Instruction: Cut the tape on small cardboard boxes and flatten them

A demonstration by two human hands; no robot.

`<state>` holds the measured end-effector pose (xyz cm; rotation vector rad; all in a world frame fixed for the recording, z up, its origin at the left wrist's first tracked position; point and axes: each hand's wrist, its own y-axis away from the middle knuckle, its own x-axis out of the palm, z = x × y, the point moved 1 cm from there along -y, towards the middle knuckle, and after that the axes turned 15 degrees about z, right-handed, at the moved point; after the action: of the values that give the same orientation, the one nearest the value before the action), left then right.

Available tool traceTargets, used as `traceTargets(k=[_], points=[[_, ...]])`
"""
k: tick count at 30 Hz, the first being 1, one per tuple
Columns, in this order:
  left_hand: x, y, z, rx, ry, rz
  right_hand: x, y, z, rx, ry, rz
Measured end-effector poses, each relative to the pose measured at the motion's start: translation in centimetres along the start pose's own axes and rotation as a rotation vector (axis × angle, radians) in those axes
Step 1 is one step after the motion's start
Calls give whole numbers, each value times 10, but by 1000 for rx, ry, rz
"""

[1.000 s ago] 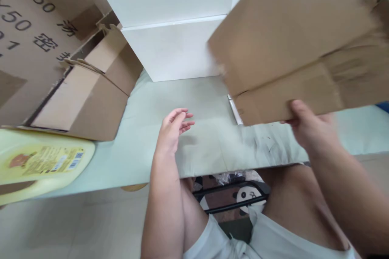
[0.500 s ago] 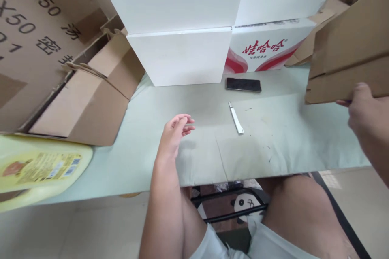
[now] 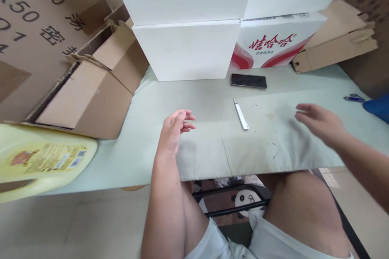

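Note:
My left hand (image 3: 178, 127) hovers above the pale green cloth near the middle of the table, its fingers loosely curled and apart, holding nothing. On the other side, my right hand (image 3: 320, 123) is over the cloth with its fingers stretched out to the left and nothing in them. Between the two hands lies a slim white utility knife (image 3: 241, 115), nearer my left hand. Behind it, a dark phone (image 3: 248, 81) rests flat in front of the boxes. Folded brown cardboard (image 3: 336, 48) leans at the back right, away from my right hand.
White boxes (image 3: 187, 52) and a red-and-white printed carton (image 3: 270, 46) stand stacked at the back. Open cardboard boxes (image 3: 103, 101) and a yellow jug (image 3: 57, 162) occupy the left. A blue object (image 3: 378, 107) and small blue-handled item (image 3: 354, 98) lie at the right edge.
My right hand has let go of the brown cardboard and moved left over the cloth. The cardboard it held is no longer in the foreground. My left hand is nearly still.

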<state>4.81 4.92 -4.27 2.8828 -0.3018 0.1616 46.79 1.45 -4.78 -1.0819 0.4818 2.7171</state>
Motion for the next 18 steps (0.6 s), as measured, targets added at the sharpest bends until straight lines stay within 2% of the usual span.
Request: traceTargets(k=[3, 5, 9, 12, 14, 17, 18], points=[[-2, 0, 5, -22, -97, -34, 32, 68, -28, -24, 71, 157], [-2, -3, 11, -43, -211, -60, 43, 103, -48, -47, 180, 153], [5, -12, 26, -26, -483, -73, 44, 150, -75, -85, 249, 68], [12, -14, 35, -3, -542, -31, 38, 185, -76, -88, 230, 105], [15, -13, 39, 7, -525, -8, 38, 215, -70, -40, 191, 275], [17, -7, 39, 14, -523, -10, 51, 265, -63, 20, 173, 784], [18, -5, 37, 15, -530, -18, 57, 280, -63, 0, 191, 925]])
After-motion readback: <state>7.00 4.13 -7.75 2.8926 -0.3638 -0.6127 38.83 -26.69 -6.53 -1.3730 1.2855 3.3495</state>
